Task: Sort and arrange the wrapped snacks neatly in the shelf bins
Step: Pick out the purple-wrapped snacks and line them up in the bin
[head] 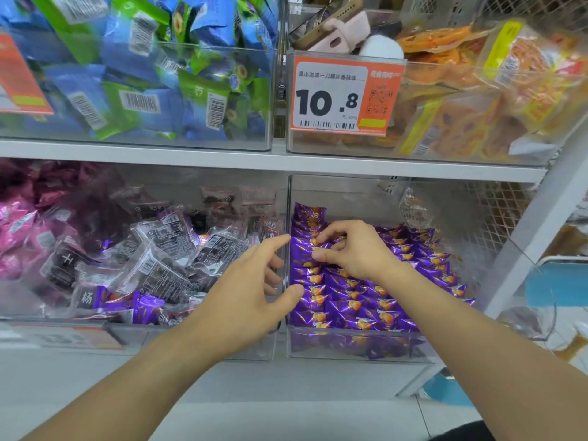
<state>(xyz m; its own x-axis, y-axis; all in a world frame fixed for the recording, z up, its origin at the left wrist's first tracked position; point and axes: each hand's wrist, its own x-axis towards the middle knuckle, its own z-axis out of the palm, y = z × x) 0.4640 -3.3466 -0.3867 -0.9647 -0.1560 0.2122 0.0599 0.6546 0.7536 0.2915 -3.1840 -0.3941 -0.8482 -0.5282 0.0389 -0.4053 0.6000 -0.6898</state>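
Head view showed the left hand (251, 281) nearest, fingers loosely spread and grasping nothing, at the wall between two lower shelf bins. Just beyond, the right hand (353, 249) pinched a purple wrapped snack (318, 241) in the right bin (350, 345), whose rows looked largely tidy. The left bin (191, 342) remained jumbled, stray purple packets (143, 308) among clear-wrapped ones; much seemed left.

My left hand (254, 281) covers the clear divider's (288, 198) lower part; the price tag (63, 337) left of it is blurred.
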